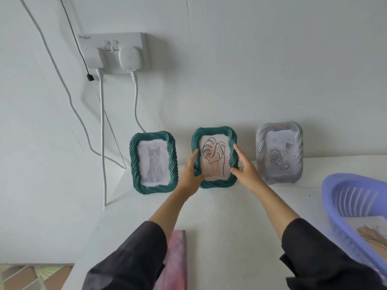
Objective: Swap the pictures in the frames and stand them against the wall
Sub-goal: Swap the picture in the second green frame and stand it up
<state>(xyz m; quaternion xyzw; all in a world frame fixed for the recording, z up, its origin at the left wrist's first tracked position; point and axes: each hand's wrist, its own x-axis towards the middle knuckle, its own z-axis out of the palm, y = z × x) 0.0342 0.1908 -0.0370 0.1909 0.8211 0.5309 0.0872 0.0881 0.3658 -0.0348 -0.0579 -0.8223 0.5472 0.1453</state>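
Cat frame point(154, 188), leaf frame point(217, 183) and silver frame point(259, 147) are stood against the far wall point(251, 70). The leaf frame is flanked by left hand point(189, 174) and right hand point(246, 170), fingers straight, apparently touching it; little seems left.

Cat frame point(134, 162), leaf frame point(213, 131) green; third frame point(298, 151) silver (all rope-twist).

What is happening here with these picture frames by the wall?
A person has both hands at the green frame with the leaf drawing, the left hand on its left edge and the right hand on its right. It stands on the white table against the wall, between the green cat frame and the silver frame, which also stand there.
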